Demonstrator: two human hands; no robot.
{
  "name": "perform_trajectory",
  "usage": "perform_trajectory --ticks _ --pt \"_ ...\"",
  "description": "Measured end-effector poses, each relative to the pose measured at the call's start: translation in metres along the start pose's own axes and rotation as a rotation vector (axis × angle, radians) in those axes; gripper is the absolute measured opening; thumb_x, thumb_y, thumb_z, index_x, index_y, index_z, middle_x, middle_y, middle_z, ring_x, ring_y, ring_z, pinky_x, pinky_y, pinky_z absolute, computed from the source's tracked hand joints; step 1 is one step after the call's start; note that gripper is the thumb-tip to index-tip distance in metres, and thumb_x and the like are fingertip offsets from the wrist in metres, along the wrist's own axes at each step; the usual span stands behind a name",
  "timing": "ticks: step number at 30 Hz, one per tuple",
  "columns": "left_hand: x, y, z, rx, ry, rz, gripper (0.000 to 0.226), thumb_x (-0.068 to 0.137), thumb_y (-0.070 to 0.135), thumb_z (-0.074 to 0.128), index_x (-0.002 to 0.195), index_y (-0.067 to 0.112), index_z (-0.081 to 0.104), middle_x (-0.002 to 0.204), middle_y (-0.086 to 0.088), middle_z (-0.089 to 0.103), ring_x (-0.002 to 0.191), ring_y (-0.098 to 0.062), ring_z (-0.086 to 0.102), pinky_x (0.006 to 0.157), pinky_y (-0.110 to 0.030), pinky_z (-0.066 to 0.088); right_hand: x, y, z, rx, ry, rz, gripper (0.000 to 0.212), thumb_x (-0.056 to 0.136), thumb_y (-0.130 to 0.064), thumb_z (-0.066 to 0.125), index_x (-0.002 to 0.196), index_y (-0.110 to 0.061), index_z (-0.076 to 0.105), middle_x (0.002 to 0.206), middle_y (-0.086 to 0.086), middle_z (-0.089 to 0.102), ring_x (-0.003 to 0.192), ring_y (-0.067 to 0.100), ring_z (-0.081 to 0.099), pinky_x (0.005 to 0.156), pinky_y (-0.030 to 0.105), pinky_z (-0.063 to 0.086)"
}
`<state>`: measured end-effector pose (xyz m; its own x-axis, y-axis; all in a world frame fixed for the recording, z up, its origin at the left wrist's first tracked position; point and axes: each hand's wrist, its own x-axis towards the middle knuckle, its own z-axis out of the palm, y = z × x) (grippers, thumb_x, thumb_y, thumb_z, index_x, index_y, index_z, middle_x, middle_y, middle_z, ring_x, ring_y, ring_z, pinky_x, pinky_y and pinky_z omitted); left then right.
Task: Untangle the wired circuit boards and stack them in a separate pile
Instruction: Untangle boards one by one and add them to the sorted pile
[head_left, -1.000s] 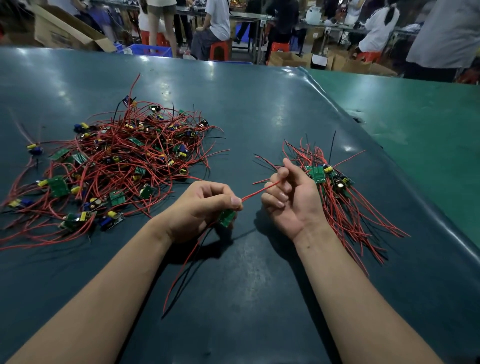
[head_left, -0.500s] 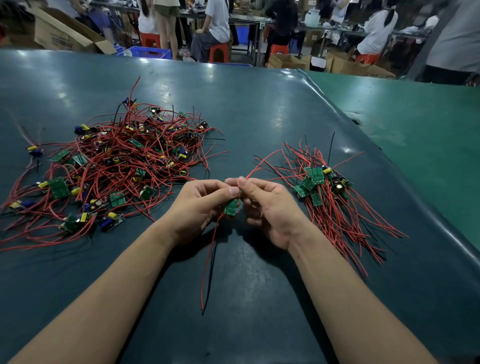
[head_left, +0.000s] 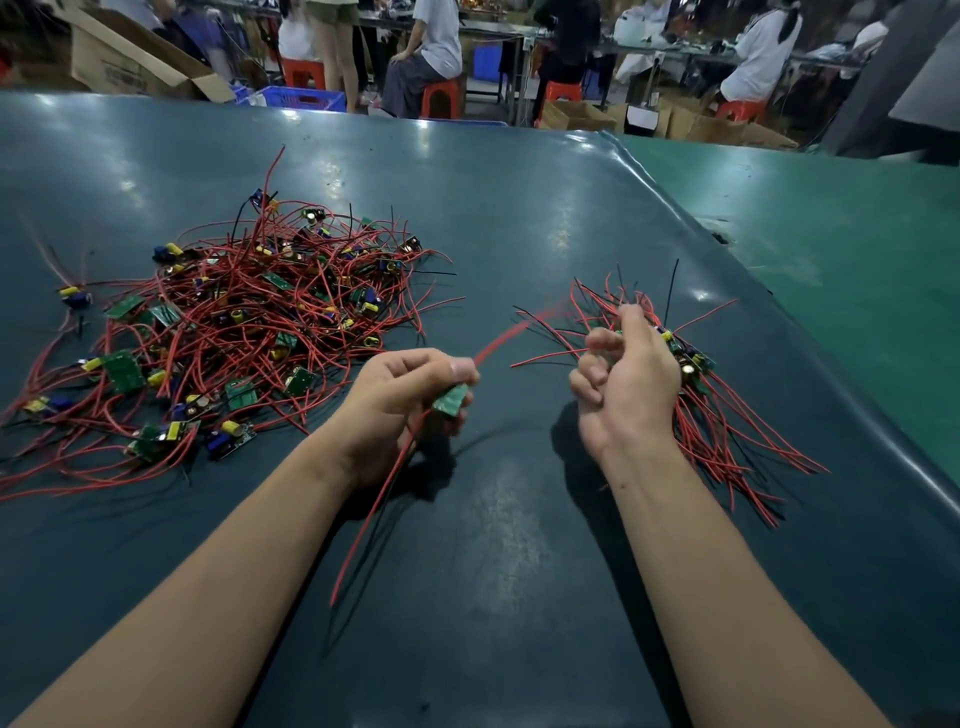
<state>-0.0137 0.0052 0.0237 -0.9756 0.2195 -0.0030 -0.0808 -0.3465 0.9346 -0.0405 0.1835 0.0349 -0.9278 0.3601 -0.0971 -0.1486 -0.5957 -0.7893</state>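
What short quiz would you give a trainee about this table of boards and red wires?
1. True or false: the left hand holds a green board.
2. Which pile is bigger: A) the tangle on the left, B) the pile on the right?
3. Fill in: the right hand hovers over the ____ pile.

Key: 1 true. 2 A. 3 right.
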Motion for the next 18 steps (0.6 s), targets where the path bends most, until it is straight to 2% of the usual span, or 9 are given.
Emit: perform_trajectory --ticks 2,4,6,8,10,13,15,17,18 --pt "0.001 0.001 0.001 -0.088 0.110 0.026 0.013 0.073 0.019 0.067 0.064 0.012 0.073 0.063 -0.001 0.064 0.054 -0.009 0.058 0.051 -0.017 0.046 -0.006 0.002 0.002 -0.213 -0.118 0.038 0.024 0.099 -0.039 0.054 0.092 -0.016 0.052 0.052 -0.003 0.049 0.032 0.006 0.030 0.036 0.011 0.019" --pt "0.003 0.001 0.003 -0.107 0.166 0.050 0.013 0.072 0.022 0.067 0.067 0.012 0.074 0.066 -0.003 0.067 0.058 -0.010 0.061 0.053 -0.019 0.047 -0.020 0.012 0.006 -0.478 -0.353 0.157 0.039 0.084 -0.055 0.061 0.082 -0.017 0.060 0.049 -0.007 0.048 0.032 0.005 0.031 0.035 0.010 0.019" --pt "0.004 0.000 0.004 -0.086 0.170 0.073 0.011 0.070 0.021 0.069 0.069 0.012 0.075 0.070 -0.005 0.067 0.064 -0.014 0.062 0.061 -0.026 0.049 -0.032 0.023 0.008 -0.609 -0.542 0.193 0.035 0.081 -0.050 0.069 0.073 -0.017 0.060 0.050 -0.007 0.047 0.034 0.005 0.032 0.035 0.011 0.021" --pt "0.003 -0.002 0.004 -0.053 0.167 0.084 0.013 0.070 0.021 0.071 0.076 0.010 0.073 0.077 -0.008 0.066 0.073 -0.019 0.060 0.069 -0.033 0.047 -0.034 0.027 0.008 -0.633 -0.557 0.139 0.026 0.088 -0.033 0.071 0.070 -0.018 0.059 0.051 -0.005 0.048 0.036 0.006 0.033 0.035 0.013 0.023" --pt "0.004 -0.003 0.002 -0.034 0.170 0.077 0.016 0.071 0.020 0.070 0.081 0.008 0.072 0.080 -0.007 0.067 0.077 -0.022 0.058 0.072 -0.036 0.046 -0.032 0.025 0.006 -0.637 -0.533 0.141 0.022 0.089 -0.028 0.071 0.073 -0.017 0.061 0.052 -0.003 0.051 0.034 0.007 0.034 0.035 0.012 0.022" --pt "0.005 -0.004 0.003 -0.007 0.179 0.051 0.018 0.071 0.024 0.070 0.079 0.009 0.076 0.076 -0.007 0.071 0.068 -0.021 0.060 0.061 -0.029 0.053 -0.032 0.022 0.004 -0.649 -0.578 0.166 0.015 0.088 -0.021 0.072 0.081 -0.011 0.063 0.053 -0.003 0.057 0.033 0.008 0.039 0.033 0.013 0.025" --pt "0.006 -0.004 0.005 0.043 0.186 0.061 0.026 0.073 0.030 0.068 0.084 0.007 0.075 0.079 -0.007 0.073 0.067 -0.018 0.065 0.062 -0.028 0.056 -0.032 0.019 0.004 -0.646 -0.608 0.166 0.014 0.088 -0.017 0.072 0.079 -0.010 0.063 0.057 0.000 0.063 0.036 0.009 0.046 0.032 0.014 0.027" --pt "0.007 -0.003 0.004 0.057 0.233 0.111 0.032 0.077 0.036 0.064 0.089 0.007 0.073 0.078 -0.003 0.073 0.065 -0.013 0.064 0.063 -0.025 0.055 -0.031 0.016 0.006 -0.629 -0.575 0.097 0.013 0.088 -0.014 0.072 0.078 -0.010 0.064 0.062 0.002 0.068 0.038 0.009 0.050 0.032 0.014 0.028" --pt "0.007 -0.002 0.001 0.097 0.307 0.192 0.030 0.082 0.036 0.063 0.089 0.009 0.072 0.075 -0.002 0.071 0.062 -0.012 0.061 0.060 -0.023 0.052 -0.030 0.013 0.006 -0.597 -0.535 0.045 0.012 0.088 -0.012 0.071 0.079 -0.010 0.064 0.064 0.003 0.069 0.039 0.010 0.052 0.032 0.015 0.029"
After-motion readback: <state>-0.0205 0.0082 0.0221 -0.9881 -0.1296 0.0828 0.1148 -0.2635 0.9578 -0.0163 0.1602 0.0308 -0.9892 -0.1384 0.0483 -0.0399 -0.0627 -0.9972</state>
